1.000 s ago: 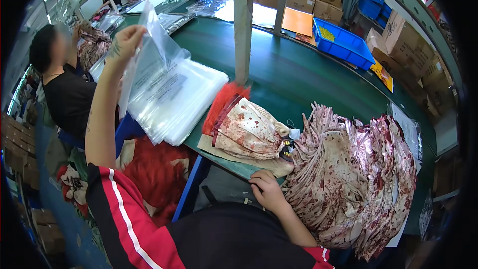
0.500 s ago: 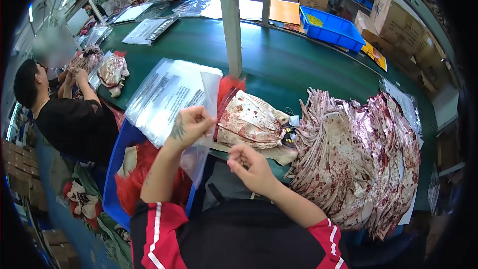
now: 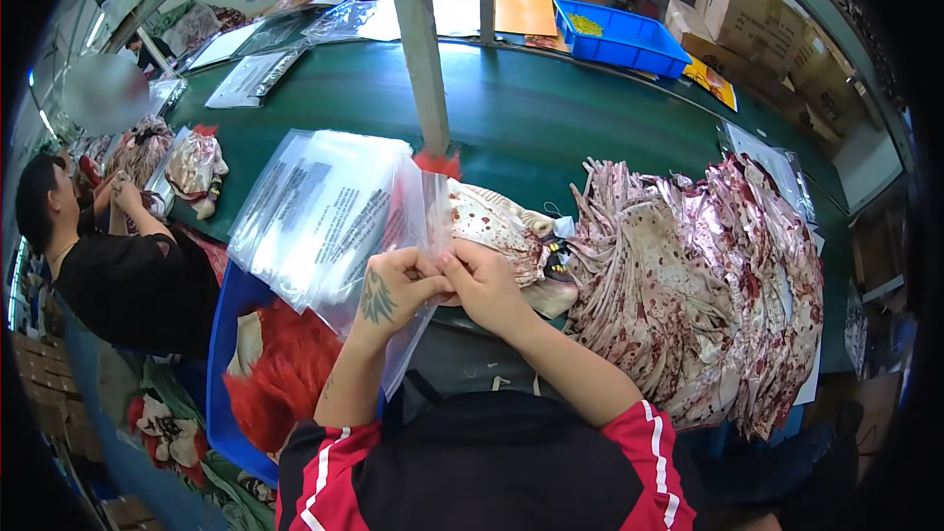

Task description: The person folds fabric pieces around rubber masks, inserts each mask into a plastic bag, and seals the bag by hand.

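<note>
Over the near edge of the counter (image 3: 531, 98), we find left hand (image 3: 395, 287) and right hand (image 3: 486, 287) pinching one clear bag (image 3: 435, 214); we advise light, even tension.

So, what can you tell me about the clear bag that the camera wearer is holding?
The clear bag looks like thin, glossy, flexible plastic; red shows through its upper part. It looks narrow from this angle, extending above the hands and hanging below them. The left hand and right hand pinch it close together, partly covering it. It overlaps the view of the printed bag stack; whether they touch, or whether its mouth is open, I can't tell.
</note>
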The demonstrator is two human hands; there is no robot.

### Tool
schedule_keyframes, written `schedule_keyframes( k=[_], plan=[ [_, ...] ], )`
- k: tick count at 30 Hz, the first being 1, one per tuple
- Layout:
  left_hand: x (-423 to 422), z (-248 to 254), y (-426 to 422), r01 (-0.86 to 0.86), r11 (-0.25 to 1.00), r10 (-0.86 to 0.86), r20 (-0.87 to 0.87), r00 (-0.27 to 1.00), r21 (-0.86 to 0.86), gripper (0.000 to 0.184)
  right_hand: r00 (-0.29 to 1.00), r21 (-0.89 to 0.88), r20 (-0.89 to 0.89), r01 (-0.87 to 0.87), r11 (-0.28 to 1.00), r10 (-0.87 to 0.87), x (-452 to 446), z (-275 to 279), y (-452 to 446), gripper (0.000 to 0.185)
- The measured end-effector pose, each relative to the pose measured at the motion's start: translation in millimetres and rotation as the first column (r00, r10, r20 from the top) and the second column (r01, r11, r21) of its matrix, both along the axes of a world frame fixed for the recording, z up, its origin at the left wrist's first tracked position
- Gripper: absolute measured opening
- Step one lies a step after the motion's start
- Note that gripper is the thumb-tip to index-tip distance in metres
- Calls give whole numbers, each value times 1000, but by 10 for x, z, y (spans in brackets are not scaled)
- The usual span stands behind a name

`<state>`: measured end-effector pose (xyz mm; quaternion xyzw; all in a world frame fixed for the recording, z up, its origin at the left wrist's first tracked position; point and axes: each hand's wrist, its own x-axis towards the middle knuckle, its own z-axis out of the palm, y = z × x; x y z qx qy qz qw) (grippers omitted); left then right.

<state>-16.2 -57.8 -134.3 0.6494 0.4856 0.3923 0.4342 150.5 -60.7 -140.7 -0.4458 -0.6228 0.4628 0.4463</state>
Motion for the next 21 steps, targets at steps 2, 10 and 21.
schedule_keyframes(
  k=[2,10,21],
  plan=[
    [-18,-26,11,12,996,8,214,977,-91,13,1000,-52,-27,0,999,-2,-1,-15,-2,12],
    [144,-86,-33,-108,987,145,347,927,-123,7,977,171,194,53,984,-86,-113,-163,-48,17],
    [8,34,-2,-5,997,16,-152,988,72,27,999,263,41,4,965,-15,-67,-174,4,12]
  ],
)
